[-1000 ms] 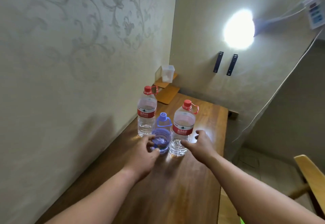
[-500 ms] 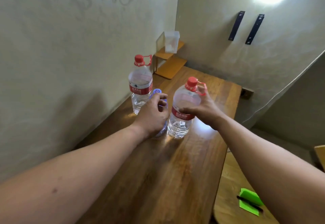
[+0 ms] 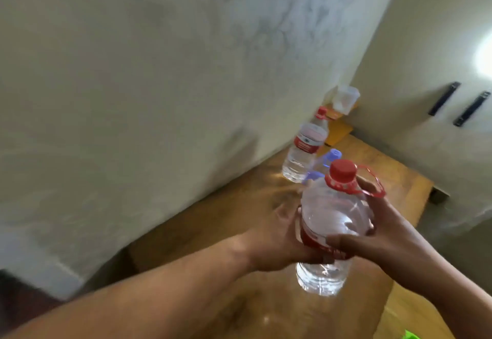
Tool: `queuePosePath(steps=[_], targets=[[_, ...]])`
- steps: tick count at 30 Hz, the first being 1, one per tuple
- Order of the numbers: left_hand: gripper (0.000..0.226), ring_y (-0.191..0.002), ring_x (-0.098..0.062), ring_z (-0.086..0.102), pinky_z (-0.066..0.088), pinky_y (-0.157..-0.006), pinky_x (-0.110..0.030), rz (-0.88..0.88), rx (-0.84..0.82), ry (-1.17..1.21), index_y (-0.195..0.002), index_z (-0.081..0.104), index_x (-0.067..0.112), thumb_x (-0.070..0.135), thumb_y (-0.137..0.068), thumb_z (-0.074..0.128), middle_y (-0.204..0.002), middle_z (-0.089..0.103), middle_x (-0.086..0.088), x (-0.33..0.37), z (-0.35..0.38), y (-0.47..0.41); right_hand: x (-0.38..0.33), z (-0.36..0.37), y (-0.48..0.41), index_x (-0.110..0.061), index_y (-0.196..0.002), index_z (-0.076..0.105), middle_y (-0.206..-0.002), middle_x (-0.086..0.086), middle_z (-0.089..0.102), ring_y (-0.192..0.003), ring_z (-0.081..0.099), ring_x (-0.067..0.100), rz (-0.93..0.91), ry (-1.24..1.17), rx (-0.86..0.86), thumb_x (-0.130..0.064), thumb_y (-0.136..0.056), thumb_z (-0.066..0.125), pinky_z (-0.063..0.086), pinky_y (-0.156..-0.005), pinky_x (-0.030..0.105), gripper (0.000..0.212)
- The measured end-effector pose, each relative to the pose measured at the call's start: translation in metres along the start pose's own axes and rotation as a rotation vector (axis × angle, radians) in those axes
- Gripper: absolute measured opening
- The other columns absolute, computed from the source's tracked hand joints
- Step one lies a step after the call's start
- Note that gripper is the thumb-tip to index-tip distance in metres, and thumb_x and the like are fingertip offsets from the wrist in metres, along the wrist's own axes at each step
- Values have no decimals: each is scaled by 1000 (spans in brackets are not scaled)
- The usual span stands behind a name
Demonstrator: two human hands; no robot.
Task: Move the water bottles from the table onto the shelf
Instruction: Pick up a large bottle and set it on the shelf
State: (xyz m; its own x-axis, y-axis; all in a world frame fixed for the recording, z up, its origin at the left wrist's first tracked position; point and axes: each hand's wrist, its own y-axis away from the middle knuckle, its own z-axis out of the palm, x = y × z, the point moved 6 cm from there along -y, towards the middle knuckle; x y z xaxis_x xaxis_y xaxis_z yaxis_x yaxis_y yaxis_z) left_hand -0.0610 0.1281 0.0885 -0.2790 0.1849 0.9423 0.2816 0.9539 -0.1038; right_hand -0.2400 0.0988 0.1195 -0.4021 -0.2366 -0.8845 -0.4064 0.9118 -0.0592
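Our left hand and right hand clasp the red-capped water bottle over the desk; we'd best hold it upright, clearing the blue-capped bottle toward the corner shelf.

Two bare forearms; left hand and right hand bare too (slightly blurred).

Nearest bottle above the table — far bottle behind, small bottle between.

near bottle, clear, red cap, held nearly upright above the desk; far bottle alike, standing far left; blue bottle between them.
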Motion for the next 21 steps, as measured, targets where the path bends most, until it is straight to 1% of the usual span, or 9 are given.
queuePosePath(steps=[3,5,8,10,12,14,16,18,21], targets=[[106,-121,19,57,49,-103,-14,-15,184,29,-148,34,56,23,-70,98,-134,62,30,11,-70,91,-73,83,12,-45,-154,42,-140,-10,69,-123,71,12,-90,-58,-145,-40,-59,103,62,-94,29,113],[101,-127,11,59,52,-110,-27,-8,292,7,-140,37,66,27,-70,98,-138,60,33,13,-119,155,-120,147,16,-45,-153,43,-138,-9,71,-124,71,13,-202,-88,-262,-25,-69,101,60,-93,23,104],[104,-131,6,58,53,-111,-37,-61,467,-34,-148,35,48,25,-69,99,-144,56,24,10,-187,249,-184,244,21,-62,-131,56,-131,-9,74,-119,73,12,-336,-138,-452,6,-77,85,59,-90,19,92],[104,-131,5,57,53,-109,-34,-88,586,-84,-148,35,44,25,-69,99,-144,56,22,11,-229,310,-218,303,25,-57,-143,47,-138,-8,71,-126,70,14,-375,-162,-557,-2,-79,88,59,-95,23,94],[104,-131,5,57,53,-107,-29,-95,692,-149,-149,35,42,24,-70,99,-143,57,21,16,-267,366,-248,358,27,-49,-154,35,-142,-12,68,-129,67,11,-392,-149,-633,-29,-75,97,58,-103,29,102],[103,-130,2,59,57,-103,-29,-97,795,-173,-149,37,39,20,-70,99,-141,59,20,25,-299,417,-284,407,30,-45,-157,32,-139,-15,68,-127,69,8,-420,-133,-691,-42,-68,98,59,-103,31,111],[103,-128,-2,62,60,-97,-30,-103,911,-189,-149,38,38,19,-69,99,-139,61,18,28,-330,460,-321,450,31,-44,-153,39,-134,-14,71,-121,71,8,-482,-145,-718,-37,-72,98,61,-98,31,101],[101,-127,-9,65,60,-99,-33,-103,1032,-176,-148,40,37,19,-69,99,-138,64,12,27,-356,496,-352,492,33,-42,-148,46,-129,-12,73,-119,72,8,-513,-174,-768,-31,-78,93,62,-96,32,85],[93,-119,-15,70,64,-91,-36,-117,1191,-180,-144,43,35,14,-71,97,-131,67,6,18,-390,528,-369,547,29,-38,-146,49,-129,-14,72,-121,69,3,-484,-174,-808,-42,-90,82,58,-104,37,65]])
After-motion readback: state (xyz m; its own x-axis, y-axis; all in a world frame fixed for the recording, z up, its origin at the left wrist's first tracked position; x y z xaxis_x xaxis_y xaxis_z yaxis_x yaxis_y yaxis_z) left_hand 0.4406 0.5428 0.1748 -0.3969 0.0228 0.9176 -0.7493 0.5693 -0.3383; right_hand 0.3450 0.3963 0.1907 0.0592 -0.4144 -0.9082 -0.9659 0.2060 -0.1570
